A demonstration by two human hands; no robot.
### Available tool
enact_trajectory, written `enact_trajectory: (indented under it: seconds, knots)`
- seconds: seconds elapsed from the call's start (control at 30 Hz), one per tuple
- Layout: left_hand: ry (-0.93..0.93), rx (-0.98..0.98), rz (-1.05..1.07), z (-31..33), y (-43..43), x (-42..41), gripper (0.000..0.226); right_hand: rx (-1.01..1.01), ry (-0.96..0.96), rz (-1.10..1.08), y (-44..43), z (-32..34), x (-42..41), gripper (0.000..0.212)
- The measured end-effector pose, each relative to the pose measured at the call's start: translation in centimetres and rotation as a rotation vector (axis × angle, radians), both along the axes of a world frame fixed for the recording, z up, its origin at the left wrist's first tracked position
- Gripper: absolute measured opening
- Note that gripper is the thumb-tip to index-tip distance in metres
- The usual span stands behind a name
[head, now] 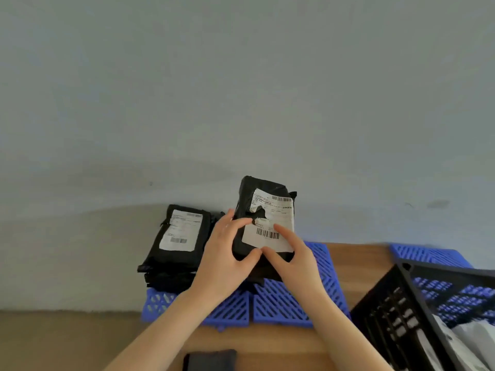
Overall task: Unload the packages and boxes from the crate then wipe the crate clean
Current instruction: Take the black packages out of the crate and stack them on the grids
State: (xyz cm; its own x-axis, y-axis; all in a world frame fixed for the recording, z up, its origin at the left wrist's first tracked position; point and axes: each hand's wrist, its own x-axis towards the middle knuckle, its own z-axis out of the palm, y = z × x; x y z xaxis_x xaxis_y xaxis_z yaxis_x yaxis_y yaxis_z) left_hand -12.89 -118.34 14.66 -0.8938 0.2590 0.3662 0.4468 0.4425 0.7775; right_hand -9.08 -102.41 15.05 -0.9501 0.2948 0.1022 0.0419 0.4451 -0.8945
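Wall (241, 89): plain grey, fills upper view
Crate (396, 317): black, lower right, pale packages (468, 341) inside
Mats (281, 303): blue lattice on wooden floor
Stack (176, 245): black labelled parcels on mats, left
Held parcel (265, 210): black, white label, above mats
Left hand (227, 253), right hand (292, 258): close together, both gripping held parcel's near end
Cloth (211, 360): dark, bottom edge
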Motion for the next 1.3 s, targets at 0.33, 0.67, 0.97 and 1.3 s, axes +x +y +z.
enact_trajectory:
  seconds: [0.33, 0.67, 0.97, 1.3]
  knots:
    - [-0.108, -0.009, 0.148, -5.9, -14.7, -8.0, 0.052, -0.037, -0.110, 0.158, -14.2, -5.4, -10.2, 0.058]
    - [-0.171, -0.096, 0.073, -10.0, -17.8, -12.9, 0.052, -0.013, -0.228, 0.166, -17.4, -9.8, -15.0, 0.069]
    - [-0.222, -0.161, 0.043, -11.7, -17.8, -14.8, 0.048, 0.010, -0.300, 0.171, -17.2, -11.3, -16.9, 0.071]
    - [-0.147, -0.371, 0.099, -10.6, -17.7, -14.9, 0.049, -0.004, -0.260, 0.198, -16.7, -11.2, -16.9, 0.067]
